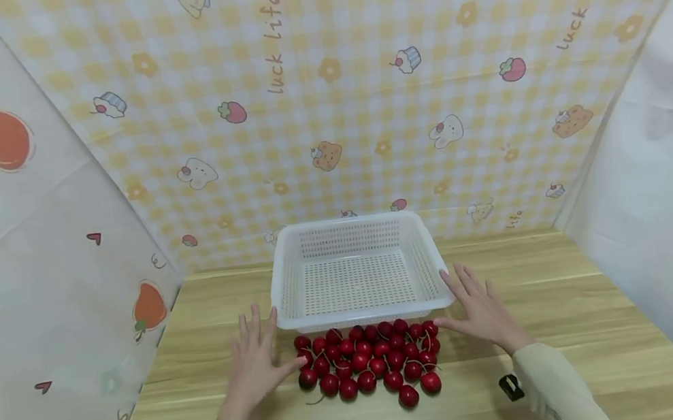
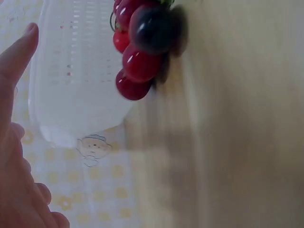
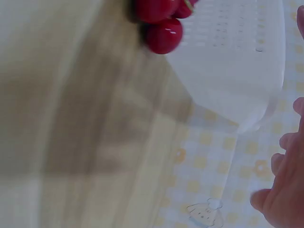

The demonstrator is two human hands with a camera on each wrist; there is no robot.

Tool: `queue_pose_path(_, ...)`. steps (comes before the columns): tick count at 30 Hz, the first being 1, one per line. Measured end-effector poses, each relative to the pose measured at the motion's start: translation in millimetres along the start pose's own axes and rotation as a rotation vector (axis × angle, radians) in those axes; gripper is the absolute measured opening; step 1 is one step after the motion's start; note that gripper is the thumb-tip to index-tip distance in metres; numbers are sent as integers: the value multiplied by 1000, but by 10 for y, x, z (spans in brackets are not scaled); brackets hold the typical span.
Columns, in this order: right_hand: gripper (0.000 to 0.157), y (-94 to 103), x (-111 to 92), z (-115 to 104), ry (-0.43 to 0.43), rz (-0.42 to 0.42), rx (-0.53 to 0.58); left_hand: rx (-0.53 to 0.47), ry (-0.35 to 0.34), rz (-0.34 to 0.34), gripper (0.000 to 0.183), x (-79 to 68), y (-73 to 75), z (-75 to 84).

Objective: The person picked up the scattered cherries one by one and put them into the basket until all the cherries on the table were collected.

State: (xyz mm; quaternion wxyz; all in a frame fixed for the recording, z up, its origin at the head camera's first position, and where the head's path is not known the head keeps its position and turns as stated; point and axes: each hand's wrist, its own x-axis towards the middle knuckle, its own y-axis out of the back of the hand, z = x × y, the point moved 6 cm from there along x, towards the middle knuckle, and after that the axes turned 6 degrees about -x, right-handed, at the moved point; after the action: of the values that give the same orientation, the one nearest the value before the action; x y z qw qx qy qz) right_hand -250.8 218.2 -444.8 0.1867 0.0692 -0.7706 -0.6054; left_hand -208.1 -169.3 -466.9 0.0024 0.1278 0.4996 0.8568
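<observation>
Head: white basket point(image 1: 363, 315) mid-width near the table point(image 1: 594, 320) back edge. Cherries point(image 1: 378, 368) lie just in front of it. Left grip point(image 1: 252, 373) spread wide at their left, right grip point(image 1: 484, 314) likewise at right; both hold nothing, contact unclear. Checked cloth point(image 1: 364, 118) behind, reads "luck life". White sheets point(image 1: 55, 226) along both side edges.

Left wrist: left grip partly in frame, basket and cherries alongside.

Right wrist: blurry; basket corner, cherries beside.

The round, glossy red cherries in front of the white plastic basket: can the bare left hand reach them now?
Probably yes: the spread left hand is beside the cherries, its thumb pointing at them, with nothing visible between.
</observation>
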Motion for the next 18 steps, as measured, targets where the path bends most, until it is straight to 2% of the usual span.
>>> queue_pose_path(3,92,-1,192,-18,12,-18,40,-66,45,5,104,-60,-74,-42)
queue_pose_path(6,92,-19,375,-25,32,-46,72,-160,127,6,103,-125,-147,-89)
queue_pose_path(9,96,-58,510,-18,29,-102,146,-255,225,31,102,-196,-205,-137)
queue_pose_path(11,101,-105,564,-27,21,-162,209,-293,260,66,101,-242,-232,-153)
queue_pose_path(15,115,-187,599,-51,-1,-232,271,-333,236,105,88,-300,-292,-114)
queue_pose_path(18,121,-206,607,-58,-7,-205,265,-335,209,92,74,-299,-343,-75)
